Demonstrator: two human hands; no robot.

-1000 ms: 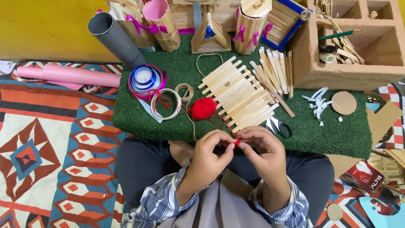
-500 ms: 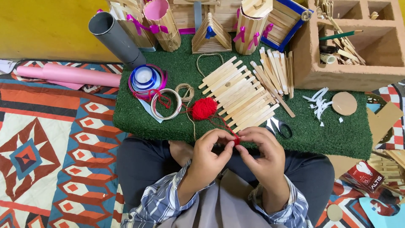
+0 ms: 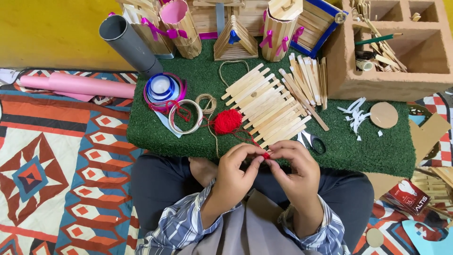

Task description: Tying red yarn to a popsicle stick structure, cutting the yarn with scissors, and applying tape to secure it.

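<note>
Pinching a small red bit of yarn (image 3: 266, 155) between fingertips, the left hand (image 3: 236, 174) and right hand (image 3: 295, 172) are meeting just above the person's lap, at the near edge of a green grass mat (image 3: 377, 151). From the pinch a red strand is running up to a red yarn ball (image 3: 228, 121) sitting on the mat. Behind it, a slatted panel of wooden sticks (image 3: 265, 105) is lying flat, with a clay block (image 3: 391, 47) standing at the far right. A grey tube (image 3: 128, 45) is leaning at the far left, rolls of tape (image 3: 163, 88) are resting near it, and scissors (image 3: 311, 140) are lying just beside the right hand.
</note>
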